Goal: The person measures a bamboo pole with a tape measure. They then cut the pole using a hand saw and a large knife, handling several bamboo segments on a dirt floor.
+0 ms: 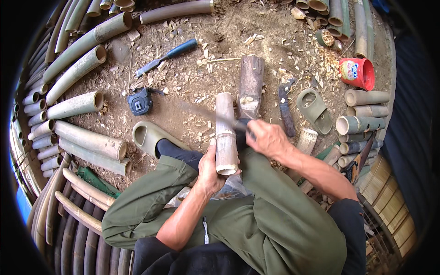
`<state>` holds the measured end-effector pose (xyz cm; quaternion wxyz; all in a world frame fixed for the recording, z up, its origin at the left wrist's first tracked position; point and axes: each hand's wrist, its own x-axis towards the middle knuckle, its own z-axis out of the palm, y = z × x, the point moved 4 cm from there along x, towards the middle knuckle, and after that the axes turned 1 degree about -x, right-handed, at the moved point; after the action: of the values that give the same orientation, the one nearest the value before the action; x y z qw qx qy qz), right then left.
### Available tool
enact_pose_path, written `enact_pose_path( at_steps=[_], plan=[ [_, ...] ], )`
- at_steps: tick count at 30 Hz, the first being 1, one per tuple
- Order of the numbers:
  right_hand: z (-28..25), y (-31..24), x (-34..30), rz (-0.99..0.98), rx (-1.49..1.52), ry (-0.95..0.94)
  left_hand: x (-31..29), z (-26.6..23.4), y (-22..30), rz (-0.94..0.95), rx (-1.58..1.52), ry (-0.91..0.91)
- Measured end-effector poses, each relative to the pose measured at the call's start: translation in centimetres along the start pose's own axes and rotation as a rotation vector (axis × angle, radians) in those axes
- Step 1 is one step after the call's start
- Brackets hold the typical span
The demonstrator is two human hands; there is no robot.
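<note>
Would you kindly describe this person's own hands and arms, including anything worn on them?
The left hand and right hand are ungloved, with slender fingers. Both forearms are bare, plain and unmarked as far as visible, with dark sleeves near the elbows.

Head-worn fisheye view — from close above the lap point(243, 213), downward.

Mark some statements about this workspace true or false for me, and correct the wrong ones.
1. The left hand holds the bamboo piece. True.
2. The right hand is empty. False: the right hand holds a motion-blurred tool.
3. The tape measure lies left of the bamboo piece. True.
4. Both sandals are left of the bamboo piece. False: one green sandal lies to its right.
5. The blue-handled tool is inside the red container. False: the blue-handled tool lies on the ground.
</note>
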<state>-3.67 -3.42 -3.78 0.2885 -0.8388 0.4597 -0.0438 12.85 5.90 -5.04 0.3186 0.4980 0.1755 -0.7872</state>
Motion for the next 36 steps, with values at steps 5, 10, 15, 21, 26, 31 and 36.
enact_pose_path(
  at_steps=[5, 10, 15, 21, 26, 31, 36],
  plan=[
    [-1.8, -3.9, -1.0, -0.294, 0.176, 0.018, 0.0, -0.2, 0.1, -0.008, -0.197, -0.105],
    [-0.3, -1.4, -0.7, -0.067, 0.157, -0.028, 0.5, -0.5, 0.0, -0.042, -0.071, -0.026],
    [0.8, 0.5, 0.4, 0.144, 0.016, -0.081, 0.0, 0.1, 0.3, 0.024, 0.027, -0.016],
    [0.1, -2.4, -0.3, -0.204, 0.125, 0.064, 0.6, -1.3, 0.0, -0.03, -0.055, -0.024],
    [-0.5, -3.4, -0.3, -0.219, 0.157, -0.001, 0.2, -0.9, 0.1, -0.068, -0.094, -0.039],
    [0.7, 0.2, 0.6, 0.126, 0.091, -0.052, -0.2, -0.1, 0.8, 0.02, -0.023, 0.028],
    [0.6, -1.2, 1.2, -0.009, 0.095, -0.066, 0.0, -1.1, 0.8, 0.034, -0.033, -0.144]
  ],
)
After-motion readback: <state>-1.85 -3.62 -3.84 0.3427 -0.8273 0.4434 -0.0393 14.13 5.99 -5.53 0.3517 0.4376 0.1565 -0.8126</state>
